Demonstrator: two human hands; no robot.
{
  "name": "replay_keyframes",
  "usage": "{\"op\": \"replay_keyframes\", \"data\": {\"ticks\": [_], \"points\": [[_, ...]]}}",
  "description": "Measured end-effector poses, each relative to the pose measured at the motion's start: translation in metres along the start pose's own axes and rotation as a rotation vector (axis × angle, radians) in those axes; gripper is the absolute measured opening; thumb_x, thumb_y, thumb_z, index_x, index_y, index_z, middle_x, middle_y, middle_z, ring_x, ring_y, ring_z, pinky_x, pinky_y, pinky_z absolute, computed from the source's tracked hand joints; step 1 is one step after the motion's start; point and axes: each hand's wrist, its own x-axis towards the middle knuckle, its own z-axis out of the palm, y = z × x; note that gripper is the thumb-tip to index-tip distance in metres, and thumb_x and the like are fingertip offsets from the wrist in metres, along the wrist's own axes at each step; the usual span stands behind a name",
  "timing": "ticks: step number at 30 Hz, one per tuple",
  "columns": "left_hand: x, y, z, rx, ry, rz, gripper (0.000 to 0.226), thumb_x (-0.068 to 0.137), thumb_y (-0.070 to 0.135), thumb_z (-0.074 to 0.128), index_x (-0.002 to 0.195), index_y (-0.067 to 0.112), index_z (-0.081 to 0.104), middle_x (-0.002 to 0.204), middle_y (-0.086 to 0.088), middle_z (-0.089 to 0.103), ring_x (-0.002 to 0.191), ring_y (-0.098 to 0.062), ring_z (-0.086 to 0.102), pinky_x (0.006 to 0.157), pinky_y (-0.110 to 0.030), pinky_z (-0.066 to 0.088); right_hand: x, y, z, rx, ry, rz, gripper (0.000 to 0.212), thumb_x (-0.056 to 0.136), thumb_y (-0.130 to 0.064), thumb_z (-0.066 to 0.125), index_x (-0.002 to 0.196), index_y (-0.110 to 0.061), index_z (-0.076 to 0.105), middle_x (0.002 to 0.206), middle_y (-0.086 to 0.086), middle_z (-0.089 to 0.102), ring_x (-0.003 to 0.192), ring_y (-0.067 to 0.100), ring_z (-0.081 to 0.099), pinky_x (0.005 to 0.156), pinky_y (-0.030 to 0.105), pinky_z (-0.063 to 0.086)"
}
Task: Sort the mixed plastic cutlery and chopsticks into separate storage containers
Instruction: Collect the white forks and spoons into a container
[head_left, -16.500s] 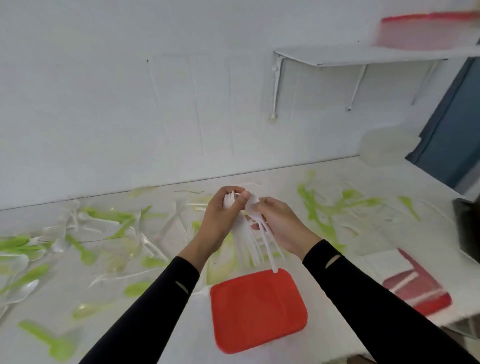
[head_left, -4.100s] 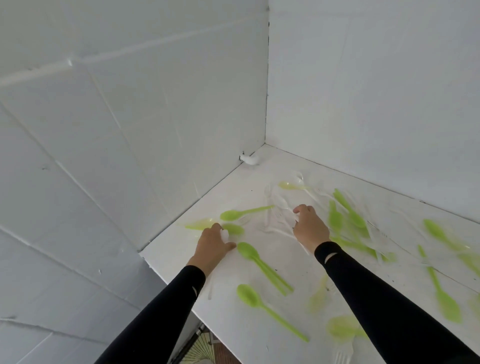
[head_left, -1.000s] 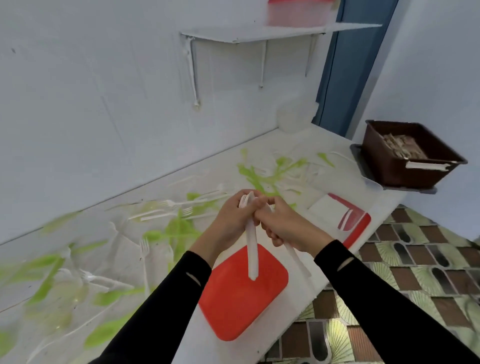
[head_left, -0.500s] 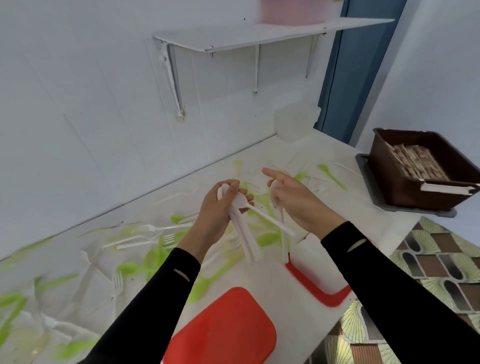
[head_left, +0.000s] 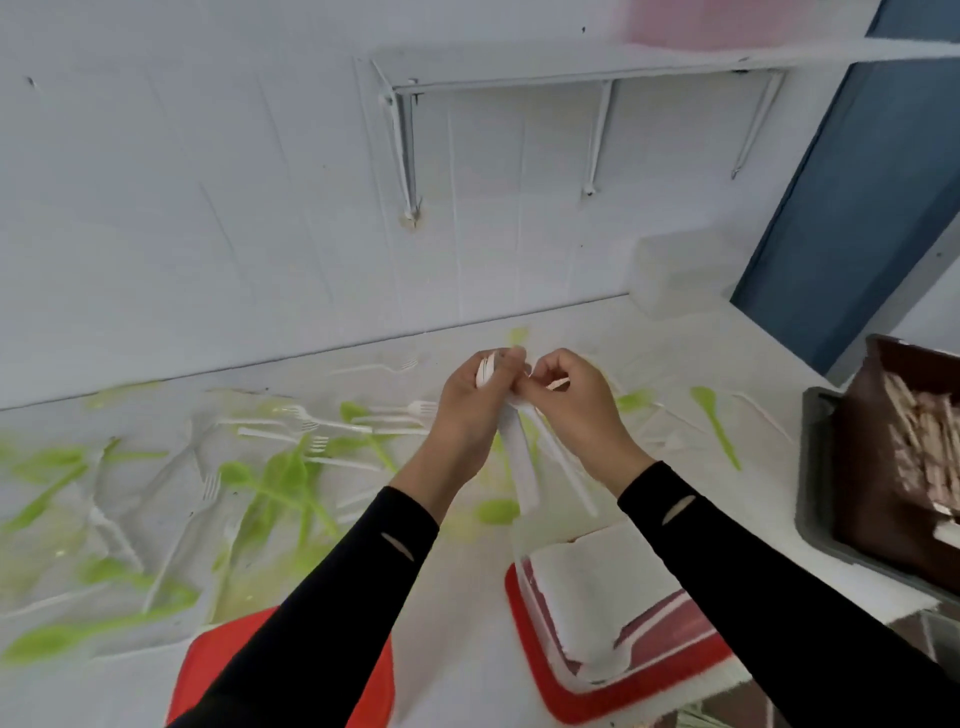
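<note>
The table (head_left: 696, 332), across the middle of the frame, is strewn with unsorted green spoons (head_left: 280, 478) and white forks (head_left: 322, 421). At the right edge a brown container (head_left: 872, 467) is filled with chopsticks (head_left: 924, 441), seemingly their bin. A red-rimmed container (head_left: 525, 639) is set at lower right, probably to receive the held pieces. At centre the left hand (head_left: 467, 410) is curled round a bundle of white cutlery (head_left: 517, 457), hung handles-down for stacking; the right hand (head_left: 576, 405) is pinched on its top
</note>
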Motion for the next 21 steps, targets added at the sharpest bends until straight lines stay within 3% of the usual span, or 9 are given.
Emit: {"op": "replay_keyframes", "data": {"ticks": [3, 5, 7, 9, 12, 15, 18, 20, 21], "points": [[0.000, 0.001, 0.024, -0.016, 0.177, 0.045, 0.018, 0.096, 0.030, 0.062, 0.098, 0.014, 0.067, 0.088, -0.005, 0.069, 0.087, -0.022, 0.067, 0.088, -0.040, 0.051, 0.002, 0.004, -0.023, -0.014, -0.074, -0.122, 0.019, 0.092, -0.034, 0.067, 0.081, -0.021, 0.058, 0.084, -0.013, 0.060, 0.070, -0.001, 0.053, 0.063, 0.012, 0.038], [0.001, 0.005, 0.034, -0.043, 0.255, 0.075, 0.016, 0.097, 0.027, 0.059, 0.099, 0.013, 0.066, 0.091, -0.009, 0.071, 0.091, -0.029, 0.070, 0.087, -0.041, 0.053, 0.002, 0.004, -0.034, -0.023, -0.180, -0.247, 0.005, 0.095, -0.027, 0.064, 0.100, -0.028, 0.065, 0.103, -0.012, 0.063, 0.094, 0.002, 0.058, 0.072, 0.012, 0.043], [0.002, 0.010, 0.044, -0.066, 0.311, 0.104, 0.015, 0.097, 0.024, 0.060, 0.099, 0.011, 0.066, 0.086, -0.005, 0.071, 0.086, -0.026, 0.071, 0.083, -0.038, 0.055, 0.006, 0.004, -0.048, -0.010, -0.309, -0.315, 0.024, 0.094, -0.022, 0.065, 0.116, -0.030, 0.065, 0.114, -0.009, 0.059, 0.106, 0.004, 0.057, 0.081, 0.014, 0.047], [0.004, 0.014, 0.049, -0.124, 0.373, 0.104, 0.012, 0.097, 0.021, 0.060, 0.099, 0.010, 0.064, 0.080, 0.000, 0.068, 0.077, -0.020, 0.069, 0.075, -0.033, 0.056, 0.012, 0.005, -0.058, -0.024, -0.445, -0.278, 0.028, 0.093, -0.025, 0.067, 0.117, -0.038, 0.065, 0.117, -0.011, 0.052, 0.111, 0.002, 0.054, 0.084, 0.017, 0.050], [0.006, 0.018, 0.058, -0.198, 0.376, 0.091, 0.020, 0.096, 0.028, 0.063, 0.105, 0.011, 0.058, 0.081, 0.001, 0.061, 0.082, -0.018, 0.071, 0.072, -0.032, 0.056, 0.026, 0.012, -0.069, -0.110, -0.503, -0.324, 0.026, 0.097, -0.028, 0.059, 0.118, -0.044, 0.063, 0.112, -0.014, 0.049, 0.106, 0.003, 0.055, 0.081, 0.022, 0.051], [0.003, 0.017, 0.064, -0.131, 0.274, 0.096, 0.027, 0.090, 0.028, 0.070, 0.111, 0.016, 0.057, 0.086, 0.004, 0.064, 0.091, -0.017, 0.071, 0.076, -0.032, 0.056, 0.035, 0.014, -0.076, -0.132, -0.555, -0.302, 0.025, 0.101, -0.034, 0.051, 0.117, -0.050, 0.060, 0.110, -0.016, 0.047, 0.101, 0.004, 0.057, 0.084, 0.027, 0.051], [-0.002, 0.011, 0.068, -0.046, 0.226, 0.131, 0.030, 0.086, 0.018, 0.074, 0.111, 0.019, 0.057, 0.086, -0.002, 0.065, 0.083, -0.021, 0.066, 0.081, -0.043, 0.055, 0.036, 0.016, -0.082, -0.138, -0.659, -0.271, 0.023, 0.096, -0.041, 0.056, 0.115, -0.056, 0.056, 0.116, -0.018, 0.044, 0.098, -0.004, 0.057, 0.085, 0.017, 0.047], [-0.005, 0.006, 0.072, -0.085, 0.285, 0.147, 0.023, 0.090, 0.019, 0.071, 0.107, 0.015, 0.056, 0.097, -0.007, 0.064, 0.096, -0.022, 0.070, 0.090, -0.055, 0.054, 0.033, 0.017, -0.086, -0.158, -0.709, -0.305, 0.043, 0.090, -0.039, 0.068, 0.120, -0.061, 0.048, 0.118, -0.019, 0.040, 0.095, -0.011, 0.054, 0.082, 0.011, 0.044], [-0.008, 0.005, 0.075, -0.103, 0.328, 0.152, 0.020, 0.093, 0.020, 0.068, 0.107, 0.013, 0.055, 0.100, -0.007, 0.064, 0.101, -0.022, 0.070, 0.089, -0.054, 0.055, 0.032, 0.020, -0.086, -0.185, -0.718, -0.336, 0.053, 0.087, -0.035, 0.073, 0.123, -0.060, 0.044, 0.119, -0.018, 0.038, 0.095, -0.015, 0.051, 0.082, 0.007, 0.042]]}}
